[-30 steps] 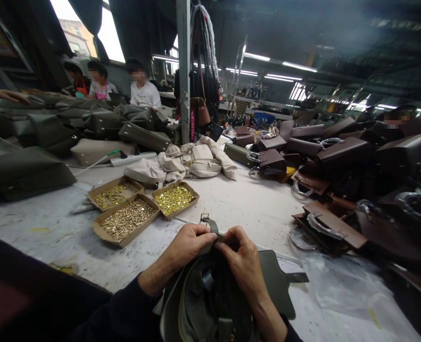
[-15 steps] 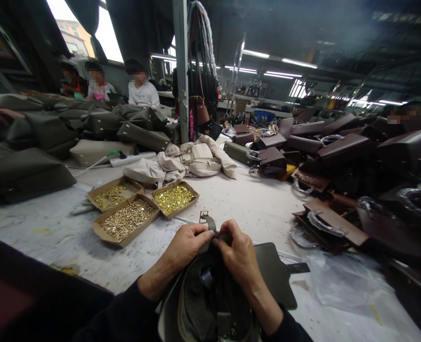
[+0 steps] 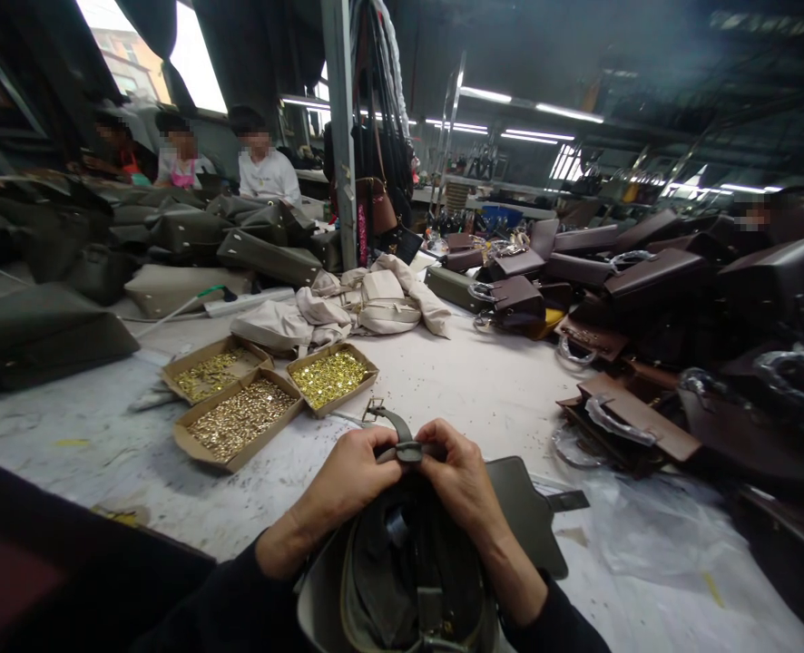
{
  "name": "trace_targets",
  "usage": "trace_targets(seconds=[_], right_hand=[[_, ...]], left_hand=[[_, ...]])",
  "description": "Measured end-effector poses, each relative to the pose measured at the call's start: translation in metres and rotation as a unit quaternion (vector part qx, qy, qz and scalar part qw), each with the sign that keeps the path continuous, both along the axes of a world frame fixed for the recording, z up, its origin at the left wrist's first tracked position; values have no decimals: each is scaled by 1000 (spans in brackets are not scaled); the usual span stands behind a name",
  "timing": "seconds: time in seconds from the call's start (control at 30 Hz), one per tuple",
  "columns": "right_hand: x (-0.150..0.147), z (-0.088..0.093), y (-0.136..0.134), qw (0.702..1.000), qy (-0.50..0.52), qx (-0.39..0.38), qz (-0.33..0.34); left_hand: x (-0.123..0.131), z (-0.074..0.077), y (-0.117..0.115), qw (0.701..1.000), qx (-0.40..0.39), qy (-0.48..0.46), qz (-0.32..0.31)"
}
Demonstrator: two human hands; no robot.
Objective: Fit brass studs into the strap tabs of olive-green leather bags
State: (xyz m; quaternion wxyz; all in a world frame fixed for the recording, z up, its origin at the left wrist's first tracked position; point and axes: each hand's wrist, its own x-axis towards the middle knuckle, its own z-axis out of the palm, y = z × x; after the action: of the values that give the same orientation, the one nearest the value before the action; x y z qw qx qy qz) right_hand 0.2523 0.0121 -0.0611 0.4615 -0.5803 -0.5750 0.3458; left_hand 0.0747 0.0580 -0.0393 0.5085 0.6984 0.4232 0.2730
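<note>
A dark olive-green bag (image 3: 330,580) stands open in front of me, its dark lining showing. At its upper edge, my left hand (image 3: 353,472) pinches a green strap (image 3: 397,423) between thumb and fingers. From the other side my right hand (image 3: 462,473) pinches the same strap, close to a small loop (image 3: 408,451) between the two hands. The strap's free end curves up and left to a gold-toned buckle (image 3: 373,410). To the right lies the bag's flap (image 3: 525,521) with a short tab. My fingertips are partly hidden behind the strap.
Cardboard trays of small gold-coloured metal pieces (image 3: 239,422) sit at the left. Beyond them lie beige fabric bags (image 3: 381,304). Dark green bags (image 3: 191,234) are piled at the far left, brown bags (image 3: 647,408) at the right, beside clear plastic (image 3: 653,535). Several people sit behind.
The strap has turned between my hands, so its loop now shows, and the buckle has shifted left. At the far left, a co-worker's hand has drawn back and a green bag there has moved.
</note>
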Motion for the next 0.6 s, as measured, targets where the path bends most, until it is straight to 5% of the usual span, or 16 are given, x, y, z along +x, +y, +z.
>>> trace_targets(seconds=[0.43,0.6], right_hand=[[1,8,5,998,-23,46,29],[6,3,17,997,59,-6,53]], left_hand=[[-4,-9,8,1000,-8,-1,10],[-4,-15,11,1000,-17,3,6]])
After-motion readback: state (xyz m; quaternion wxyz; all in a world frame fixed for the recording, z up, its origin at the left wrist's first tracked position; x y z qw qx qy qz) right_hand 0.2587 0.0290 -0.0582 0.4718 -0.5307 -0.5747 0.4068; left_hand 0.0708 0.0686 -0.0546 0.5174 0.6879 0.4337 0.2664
